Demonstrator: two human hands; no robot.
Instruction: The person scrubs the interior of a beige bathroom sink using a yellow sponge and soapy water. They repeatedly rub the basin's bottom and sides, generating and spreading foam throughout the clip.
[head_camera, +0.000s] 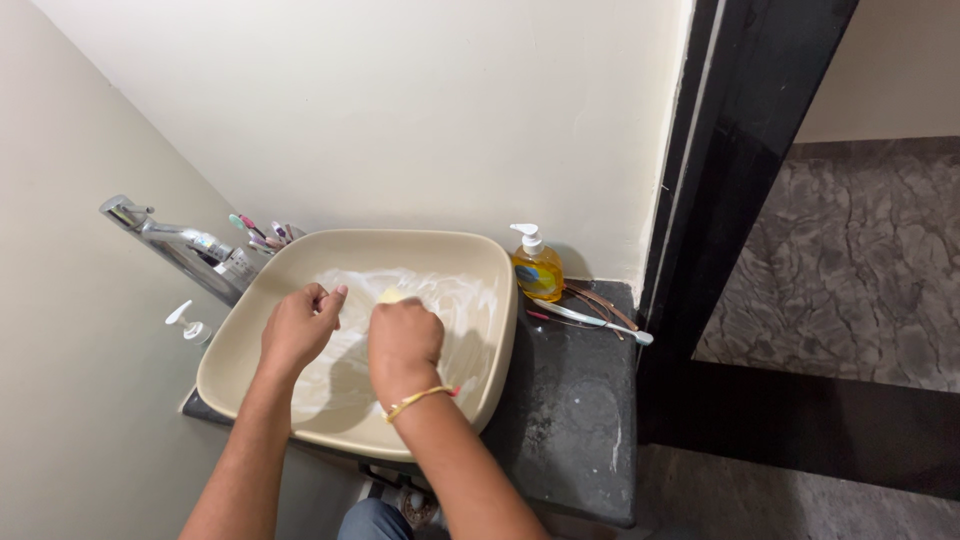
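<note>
The right hand (403, 338) covers most of a yellow sponge (389, 295) (only a corner peeks out), so the grip is hidden. Both forearms are cut off by the bottom edge. The toothbrushes (262, 235) behind the basin (340, 425) are too small to count.

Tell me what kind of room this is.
Most likely a home bathroom. A beige rectangular ceramic basin smeared with white foam sits on a dark stone counter, beside a chrome tap, toothbrushes and a yellow pump soap bottle.
</note>
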